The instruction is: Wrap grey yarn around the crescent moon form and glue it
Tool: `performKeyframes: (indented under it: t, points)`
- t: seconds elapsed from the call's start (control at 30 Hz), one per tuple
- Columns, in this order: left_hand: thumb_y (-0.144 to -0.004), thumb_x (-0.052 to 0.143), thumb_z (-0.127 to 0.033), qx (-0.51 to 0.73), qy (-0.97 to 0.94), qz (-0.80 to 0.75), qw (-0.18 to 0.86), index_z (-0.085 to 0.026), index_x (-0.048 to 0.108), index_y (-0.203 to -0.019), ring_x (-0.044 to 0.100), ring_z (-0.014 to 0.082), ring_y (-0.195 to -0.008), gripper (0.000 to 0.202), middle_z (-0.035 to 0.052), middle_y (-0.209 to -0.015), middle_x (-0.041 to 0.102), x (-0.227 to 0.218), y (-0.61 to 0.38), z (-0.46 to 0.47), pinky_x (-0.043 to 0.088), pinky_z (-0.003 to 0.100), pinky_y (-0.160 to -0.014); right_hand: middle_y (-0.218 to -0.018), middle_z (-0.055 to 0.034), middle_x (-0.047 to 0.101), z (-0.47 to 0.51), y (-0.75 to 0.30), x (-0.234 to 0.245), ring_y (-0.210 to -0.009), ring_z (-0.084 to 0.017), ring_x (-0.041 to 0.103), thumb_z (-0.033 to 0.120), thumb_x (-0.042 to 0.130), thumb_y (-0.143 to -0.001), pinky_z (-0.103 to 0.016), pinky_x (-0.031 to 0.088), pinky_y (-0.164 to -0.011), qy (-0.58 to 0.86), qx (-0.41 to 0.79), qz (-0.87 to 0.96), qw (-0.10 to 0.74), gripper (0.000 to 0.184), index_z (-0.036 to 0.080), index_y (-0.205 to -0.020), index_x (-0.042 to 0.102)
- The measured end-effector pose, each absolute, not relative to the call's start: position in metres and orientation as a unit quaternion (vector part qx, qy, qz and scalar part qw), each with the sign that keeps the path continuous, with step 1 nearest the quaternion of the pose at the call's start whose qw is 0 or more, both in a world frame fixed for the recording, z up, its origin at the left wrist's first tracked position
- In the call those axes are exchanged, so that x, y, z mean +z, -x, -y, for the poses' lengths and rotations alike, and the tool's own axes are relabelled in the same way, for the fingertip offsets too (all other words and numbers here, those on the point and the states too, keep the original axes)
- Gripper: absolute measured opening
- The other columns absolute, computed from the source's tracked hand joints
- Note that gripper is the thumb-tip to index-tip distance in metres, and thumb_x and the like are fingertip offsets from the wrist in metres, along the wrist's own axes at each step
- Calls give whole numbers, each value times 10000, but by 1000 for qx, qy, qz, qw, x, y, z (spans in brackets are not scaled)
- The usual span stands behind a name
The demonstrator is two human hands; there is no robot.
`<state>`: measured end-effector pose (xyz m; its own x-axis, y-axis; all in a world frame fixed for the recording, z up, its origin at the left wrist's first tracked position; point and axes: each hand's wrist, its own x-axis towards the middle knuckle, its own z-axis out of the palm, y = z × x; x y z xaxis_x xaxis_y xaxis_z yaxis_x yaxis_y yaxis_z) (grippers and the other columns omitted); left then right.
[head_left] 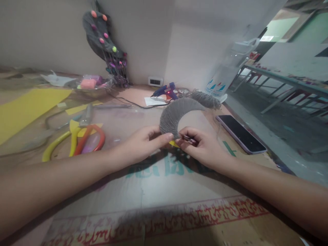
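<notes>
A crescent moon wrapped in grey yarn is held above the table, its lower end between my two hands. My left hand pinches its lower left edge, thumb in front. At the lower tip, my right hand is closed, with a small shiny object between the fingers that I cannot make out. A bit of yellow shows under the crescent's wrapped end. Behind the crescent lies a bundle of grey yarn, and a strand hangs near my right hand.
A blue glue gun with a red light rests at the back. Scissors with yellow and orange handles lie left, a phone right. A clear bottle stands behind. A decorated grey moon hangs against the wall.
</notes>
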<state>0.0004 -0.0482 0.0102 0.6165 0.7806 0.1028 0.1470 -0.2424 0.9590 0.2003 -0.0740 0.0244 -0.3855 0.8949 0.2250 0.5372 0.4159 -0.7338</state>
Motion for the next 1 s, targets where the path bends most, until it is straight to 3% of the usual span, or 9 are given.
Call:
performKeyframes:
  t: [0.13,0.3,0.57,0.8,1.0]
  points:
    - [-874,516,-468,312,-721,-364,500,-164,673,-884,584,160,-794,342,34,-876,668,12,2,48,454,262,-708,-623,49,478,74,-201,20,-525,-72,411,216,563,-811,-197,334,-471,435,327,778,315,32,185,-805,561]
    - [-874,508,-493,318,-711,-385,495,-150,659,-883,543,140,-701,375,14,-767,615,11,3,46,420,252,-637,-744,6,583,71,-203,18,-623,-99,507,271,572,-826,-213,406,-543,427,356,762,332,128,186,-917,602]
    - [-889,516,-439,310,-722,-343,515,-154,661,-909,592,157,-822,321,38,-908,678,11,1,47,467,266,-742,-595,59,403,70,-200,18,-533,-77,359,333,604,-810,-222,288,-486,458,392,729,323,185,176,-733,542]
    - [-884,528,-425,300,-733,-333,511,-164,680,-939,613,167,-848,306,47,-962,703,9,1,46,477,275,-764,-635,50,435,68,-197,17,-549,-78,379,270,588,-762,-226,310,-509,441,484,667,356,106,186,-753,525]
    - [-866,552,-432,301,-734,-351,498,-174,669,-834,592,157,-769,284,31,-830,686,9,1,47,458,262,-706,-660,49,439,66,-198,14,-558,-79,393,175,557,-706,-221,314,-509,419,497,658,379,73,190,-768,521]
